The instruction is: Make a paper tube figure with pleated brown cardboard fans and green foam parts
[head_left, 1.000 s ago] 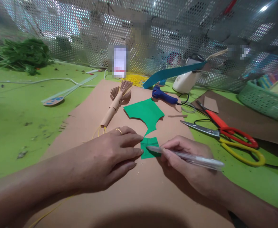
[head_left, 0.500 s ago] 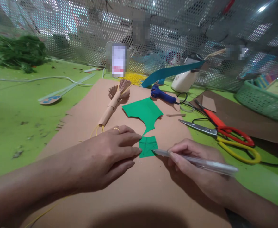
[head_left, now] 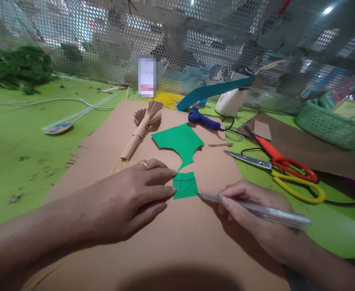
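My left hand lies flat with fingers stretched out, its fingertips at the left edge of a small green paper piece. Dark pen lines cross that piece. In my right hand a clear-barrelled pen is pinched, its tip at the right edge of the green piece. A larger green paper cutout with curved edges lies just beyond, its narrow point close to the small piece. Under them spreads a brown paper sheet. A rolled brown paper figure with pleated fans and yellow strings rests beyond my left hand.
Scissors with red and yellow handles lie at right, by a green basket. Behind the cutout are a blue glue gun, a white cup and yellow strands. Green strands heap at far left. Perforated metal stands behind.
The pen tip has moved from the lower right part of the small green piece to its right edge. My left hand stays at the piece's left edge. The whole view has shifted slightly.
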{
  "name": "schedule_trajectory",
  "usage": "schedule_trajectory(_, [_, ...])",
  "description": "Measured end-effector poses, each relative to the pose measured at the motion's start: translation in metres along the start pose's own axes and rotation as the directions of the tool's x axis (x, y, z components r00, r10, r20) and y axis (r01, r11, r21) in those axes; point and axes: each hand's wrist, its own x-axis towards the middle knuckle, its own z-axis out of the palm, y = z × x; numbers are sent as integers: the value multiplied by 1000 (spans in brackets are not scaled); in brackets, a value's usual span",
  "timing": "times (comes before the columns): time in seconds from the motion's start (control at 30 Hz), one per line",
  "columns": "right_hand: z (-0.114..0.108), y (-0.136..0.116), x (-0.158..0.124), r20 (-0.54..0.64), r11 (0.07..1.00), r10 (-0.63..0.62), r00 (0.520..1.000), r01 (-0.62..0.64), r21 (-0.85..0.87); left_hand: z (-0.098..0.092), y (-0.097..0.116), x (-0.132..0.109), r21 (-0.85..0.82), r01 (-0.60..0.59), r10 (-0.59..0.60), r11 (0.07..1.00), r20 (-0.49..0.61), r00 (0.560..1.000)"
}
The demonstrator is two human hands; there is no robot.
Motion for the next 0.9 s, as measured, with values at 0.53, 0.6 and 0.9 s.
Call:
schedule_trajectory(0.53, [-5,1,2,-118,990,0,993,16,139,-2,1,0,-3,8,-8,1000,2,1000])
schedule_trajectory(0.6, [-5,-3,7,-98,992,8,995,4,126,-2,1,-1,-4,2,-2,1000,5,1000])
schedule_trajectory(0.9, [2,-28,36,28,994,-82,996,79,73,-1,1,-1,14,0,0,1000,-24,1000])
